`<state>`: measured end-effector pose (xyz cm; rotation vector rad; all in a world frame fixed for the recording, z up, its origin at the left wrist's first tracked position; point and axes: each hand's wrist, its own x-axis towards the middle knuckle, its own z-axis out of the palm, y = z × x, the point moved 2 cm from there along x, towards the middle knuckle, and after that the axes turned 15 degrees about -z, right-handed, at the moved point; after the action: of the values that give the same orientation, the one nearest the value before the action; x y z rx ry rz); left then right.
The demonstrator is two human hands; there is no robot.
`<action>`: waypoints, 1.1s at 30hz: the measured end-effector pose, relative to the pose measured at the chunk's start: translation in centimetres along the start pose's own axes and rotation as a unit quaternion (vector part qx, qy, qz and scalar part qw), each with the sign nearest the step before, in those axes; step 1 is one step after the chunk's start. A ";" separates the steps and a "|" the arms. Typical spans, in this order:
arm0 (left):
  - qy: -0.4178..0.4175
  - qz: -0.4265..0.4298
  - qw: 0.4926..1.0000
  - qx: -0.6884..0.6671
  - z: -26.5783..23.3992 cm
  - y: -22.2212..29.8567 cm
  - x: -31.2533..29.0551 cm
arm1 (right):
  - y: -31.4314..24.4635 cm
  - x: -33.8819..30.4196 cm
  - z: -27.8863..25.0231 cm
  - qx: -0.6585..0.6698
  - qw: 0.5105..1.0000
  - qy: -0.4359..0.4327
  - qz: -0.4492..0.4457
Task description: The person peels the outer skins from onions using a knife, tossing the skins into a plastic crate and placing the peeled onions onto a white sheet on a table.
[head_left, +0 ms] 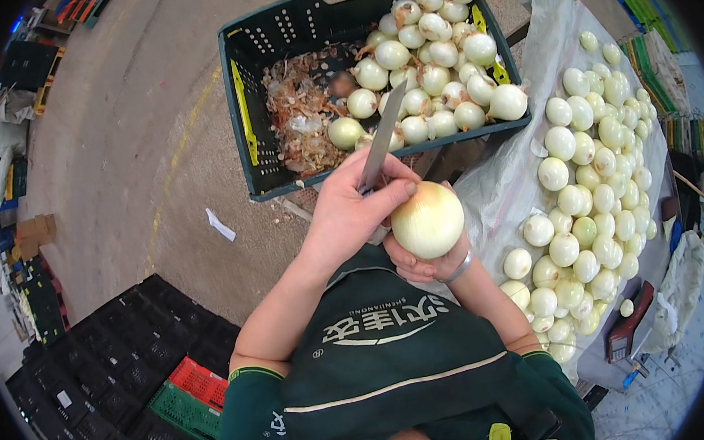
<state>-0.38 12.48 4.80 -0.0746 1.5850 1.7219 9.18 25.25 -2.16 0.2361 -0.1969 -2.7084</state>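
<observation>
My left hand [349, 208] is closed round a knife [384, 135], its bare blade pointing up and away over the near edge of the crate. The thumb of that hand touches the upper left side of a large peeled onion [427, 221]. My right hand [435, 261] cups the onion from below and from the right, fingers wrapped under it. Pale yellow-white skin covers the onion, with a brownish patch near the top. Most of the knife's handle is hidden inside my left hand.
Ahead stands a dark green crate [251, 178] with onions [434, 79] on its right and loose brown skins [299, 121] on its left. Many peeled onions [589, 201] lie on a grey plastic sheet [494, 184] at the right. Black crates [115, 363] sit at lower left.
</observation>
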 end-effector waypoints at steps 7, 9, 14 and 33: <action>0.088 0.015 0.995 -0.042 -0.6 -0.2 -1.3 | 0.0 0.8 -0.1 -0.012 0.991 0.082 -0.102; 0.069 -0.011 0.996 -0.057 -1.0 0.0 -2.7 | -1.2 1.0 -1.2 -0.022 0.983 0.046 -0.175; -0.297 -0.027 0.953 -0.059 -4.0 -2.3 -7.8 | -4.1 0.8 -1.6 -0.076 0.977 -0.018 -0.196; 0.208 0.338 0.882 0.255 -1.2 -2.3 -4.0 | -0.1 1.9 2.8 -0.523 0.803 0.005 -0.285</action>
<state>3.17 9.33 4.73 0.4528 2.5679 1.7802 6.92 24.88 0.32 -0.0497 1.5646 -2.8770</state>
